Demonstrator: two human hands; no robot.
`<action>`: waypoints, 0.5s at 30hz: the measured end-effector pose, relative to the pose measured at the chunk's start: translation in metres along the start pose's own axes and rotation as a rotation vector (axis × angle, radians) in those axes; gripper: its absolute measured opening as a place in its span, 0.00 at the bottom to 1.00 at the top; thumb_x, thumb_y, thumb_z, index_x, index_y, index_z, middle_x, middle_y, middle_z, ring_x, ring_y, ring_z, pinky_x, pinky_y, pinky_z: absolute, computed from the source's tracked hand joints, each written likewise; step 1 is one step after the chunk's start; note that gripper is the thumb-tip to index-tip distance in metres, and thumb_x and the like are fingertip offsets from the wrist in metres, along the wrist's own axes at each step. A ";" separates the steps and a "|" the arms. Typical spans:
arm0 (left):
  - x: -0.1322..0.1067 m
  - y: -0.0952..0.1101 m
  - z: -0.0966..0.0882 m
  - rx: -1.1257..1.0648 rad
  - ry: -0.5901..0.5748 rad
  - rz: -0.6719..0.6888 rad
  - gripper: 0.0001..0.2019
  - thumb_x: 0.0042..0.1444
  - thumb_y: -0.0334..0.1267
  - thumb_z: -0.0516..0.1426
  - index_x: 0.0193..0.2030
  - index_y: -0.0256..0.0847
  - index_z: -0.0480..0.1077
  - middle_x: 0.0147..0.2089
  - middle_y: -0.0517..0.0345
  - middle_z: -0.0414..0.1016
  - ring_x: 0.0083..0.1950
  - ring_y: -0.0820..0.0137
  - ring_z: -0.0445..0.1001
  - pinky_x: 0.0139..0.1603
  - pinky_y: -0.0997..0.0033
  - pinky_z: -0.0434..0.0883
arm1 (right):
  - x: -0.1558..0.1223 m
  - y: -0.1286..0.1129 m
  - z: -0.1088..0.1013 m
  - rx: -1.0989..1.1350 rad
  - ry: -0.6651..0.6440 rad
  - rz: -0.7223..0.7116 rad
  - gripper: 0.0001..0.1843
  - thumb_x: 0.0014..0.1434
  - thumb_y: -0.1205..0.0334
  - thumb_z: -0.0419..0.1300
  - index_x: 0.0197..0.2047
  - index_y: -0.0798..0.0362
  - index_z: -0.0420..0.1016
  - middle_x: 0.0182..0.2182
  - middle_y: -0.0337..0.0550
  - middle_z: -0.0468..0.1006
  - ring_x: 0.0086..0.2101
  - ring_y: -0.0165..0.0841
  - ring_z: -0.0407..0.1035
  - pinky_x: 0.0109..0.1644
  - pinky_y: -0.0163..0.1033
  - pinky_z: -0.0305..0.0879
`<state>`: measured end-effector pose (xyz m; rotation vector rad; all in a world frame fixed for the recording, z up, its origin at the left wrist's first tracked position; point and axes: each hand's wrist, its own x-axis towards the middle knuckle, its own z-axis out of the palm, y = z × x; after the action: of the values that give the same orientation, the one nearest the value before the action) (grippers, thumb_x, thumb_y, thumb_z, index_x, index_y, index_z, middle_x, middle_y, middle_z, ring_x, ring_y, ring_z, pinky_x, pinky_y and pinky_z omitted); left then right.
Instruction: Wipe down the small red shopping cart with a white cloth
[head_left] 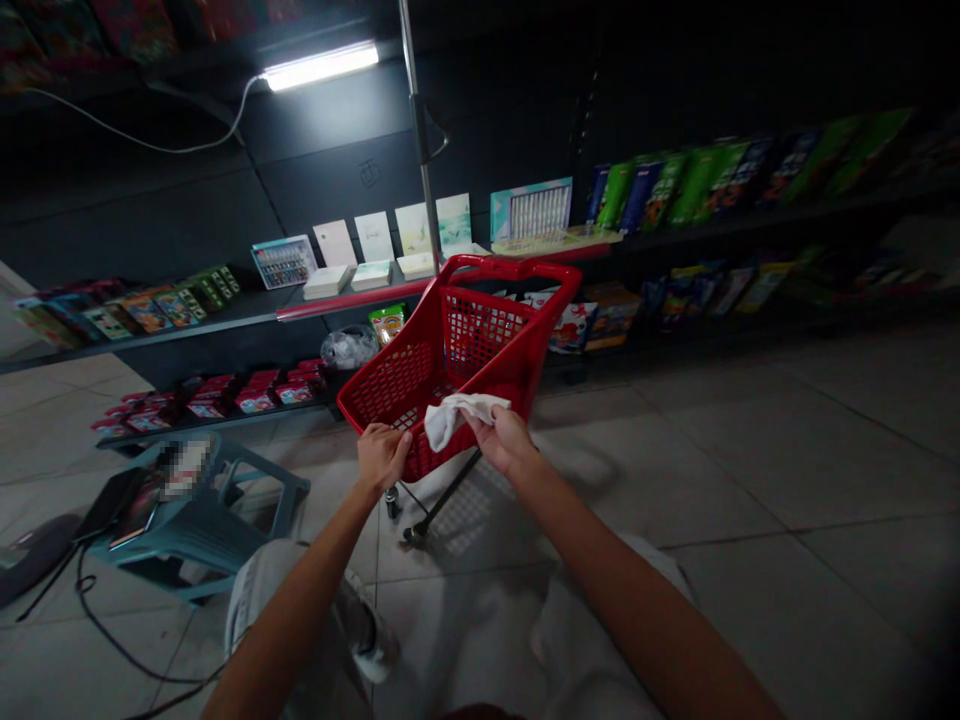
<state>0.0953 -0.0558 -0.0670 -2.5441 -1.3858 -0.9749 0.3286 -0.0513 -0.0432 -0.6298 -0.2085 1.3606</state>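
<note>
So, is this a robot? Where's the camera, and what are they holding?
No robot here, just a person using bare hands! There's only one picture. It comes from a camera worn on that person's head, looking forward and down, so you see almost what they would see.

The left hand holds the edge of a red shopping cart. The right hand holds a white cloth by the same cart.

Behind the cart are dark shelves. Pale booklets stand there, with green and blue packets farther right, under a bright lamp on the left side. The blue-grey stool has things on it too, but part is blurred out.
</note>
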 end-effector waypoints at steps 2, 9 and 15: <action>-0.001 0.001 0.000 -0.012 0.007 -0.001 0.28 0.73 0.47 0.43 0.22 0.44 0.67 0.24 0.56 0.73 0.31 0.66 0.72 0.50 0.61 0.66 | 0.014 -0.024 -0.002 -0.041 0.107 -0.101 0.17 0.47 0.76 0.53 0.39 0.55 0.73 0.32 0.41 0.81 0.34 0.31 0.78 0.41 0.37 0.80; -0.006 -0.001 0.001 -0.009 0.068 -0.008 0.28 0.71 0.48 0.45 0.19 0.44 0.64 0.21 0.57 0.69 0.28 0.68 0.70 0.46 0.62 0.67 | 0.048 -0.084 -0.019 -0.205 0.326 -0.536 0.23 0.46 0.70 0.50 0.46 0.56 0.74 0.37 0.41 0.79 0.35 0.32 0.76 0.42 0.38 0.77; -0.008 -0.006 -0.003 -0.040 0.110 0.014 0.27 0.71 0.47 0.47 0.19 0.43 0.66 0.21 0.58 0.69 0.27 0.69 0.69 0.44 0.64 0.67 | 0.056 -0.057 -0.031 -0.576 0.215 -0.599 0.23 0.54 0.61 0.53 0.51 0.56 0.77 0.39 0.45 0.80 0.43 0.37 0.76 0.44 0.38 0.74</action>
<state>0.0866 -0.0590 -0.0705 -2.4822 -1.3301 -1.1330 0.4043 -0.0114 -0.0503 -1.0833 -0.5763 0.6374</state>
